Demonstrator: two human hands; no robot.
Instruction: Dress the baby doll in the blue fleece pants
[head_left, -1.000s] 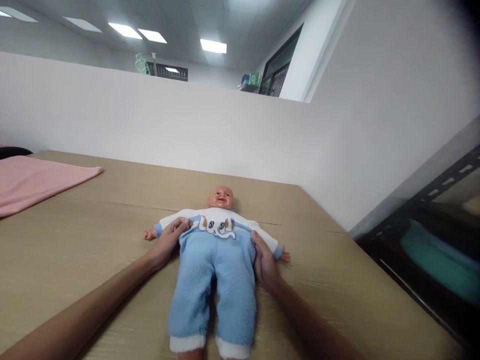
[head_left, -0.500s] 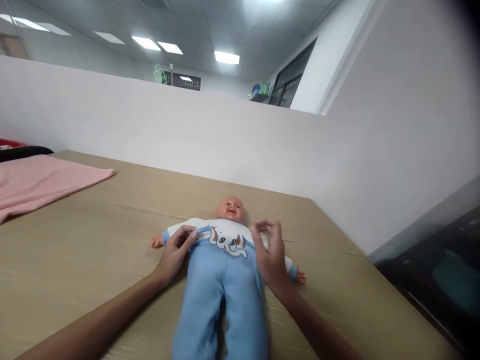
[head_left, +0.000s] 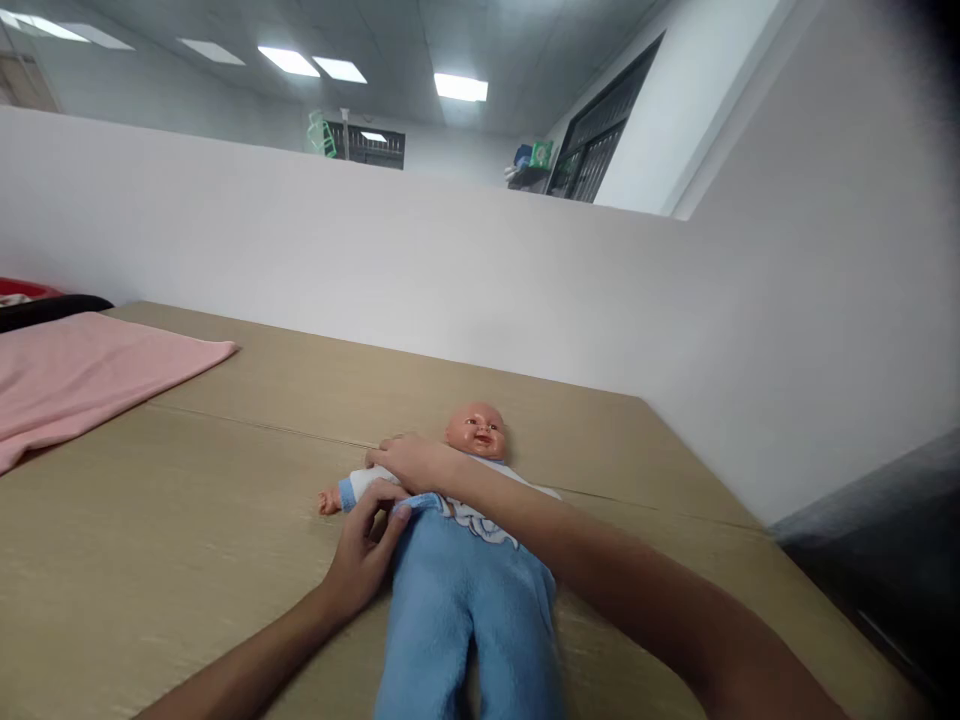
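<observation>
A baby doll (head_left: 478, 430) lies on its back on the brown tabletop, dressed in a white top and blue fleece trousers (head_left: 469, 590) with an elephant face at the upper front. My left hand (head_left: 371, 540) is closed on the upper edge of the trousers at the left side, thumb and fingers pinched together. Across the doll's chest reaches my right arm, with my right hand (head_left: 412, 462) over the shoulder at the left, by the white sleeve (head_left: 367, 482). Its fingertips are bent down and mostly hidden. My forearm covers part of the elephant and the doll's other arm.
The brown tabletop (head_left: 247, 480) ends at a low white wall (head_left: 360, 260) at the back. A pink cloth (head_left: 97, 370) lies at the left, with a black rim and a red container (head_left: 26, 288) behind it. A dark area lies beyond the right edge.
My right hand has swung left across the doll's chest to the opposite shoulder. My left hand stays at the trousers' upper edge. The view has shifted slightly.
</observation>
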